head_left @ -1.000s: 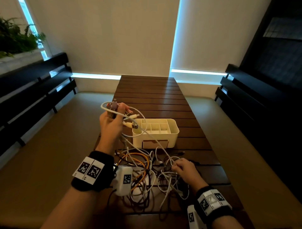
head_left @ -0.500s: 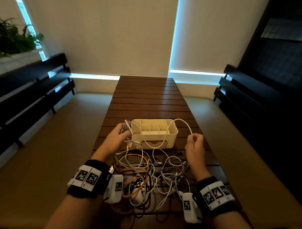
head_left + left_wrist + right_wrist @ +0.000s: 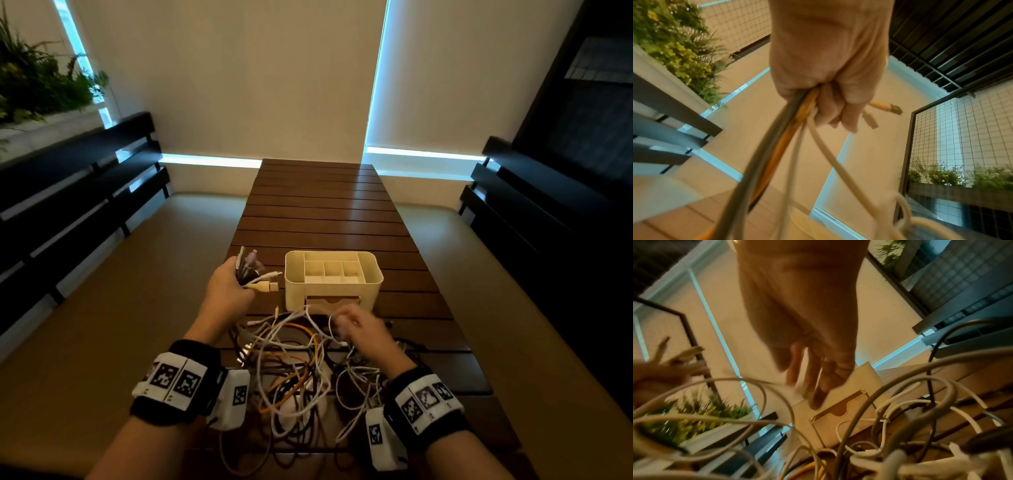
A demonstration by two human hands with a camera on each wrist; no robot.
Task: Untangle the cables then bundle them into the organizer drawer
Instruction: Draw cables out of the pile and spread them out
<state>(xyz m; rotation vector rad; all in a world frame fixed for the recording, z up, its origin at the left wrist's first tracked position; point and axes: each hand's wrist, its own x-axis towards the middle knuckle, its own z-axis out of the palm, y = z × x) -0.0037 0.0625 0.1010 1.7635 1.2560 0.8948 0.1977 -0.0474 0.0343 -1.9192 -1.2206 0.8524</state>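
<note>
Task stage: I judge this early; the cables [image 3: 291,363] are mostly a tangled heap on the counter [image 3: 322,212], and nothing is in the drawer yet.
Left grip: my left hand [image 3: 227,291] is closed round a fistful of cable ends [image 3: 255,274], plugs fanning out above the fist, raised just left of the organizer [image 3: 334,279]. The left wrist view shows grey, orange and cream cords trailing down from the fist.
Right grip: my right hand [image 3: 364,330] is over the far edge of the heap, just in front of the organizer; it is blurred, fingers pointing down and loosely spread, and I cannot tell whether they pinch a cord.
Drawer: the organizer drawer [image 3: 332,301] sits closed in the front of the cream box; the top compartments look empty.
Left to do: I judge freeing each cord, coiling, opening the drawer, loading.
Counter: dark brown wooden slats, cables near my end.
Room: dim; pale blinds edged with daylight, dark slatted benches [image 3: 78,192] either side, plants [image 3: 37,82] at upper left.
</note>
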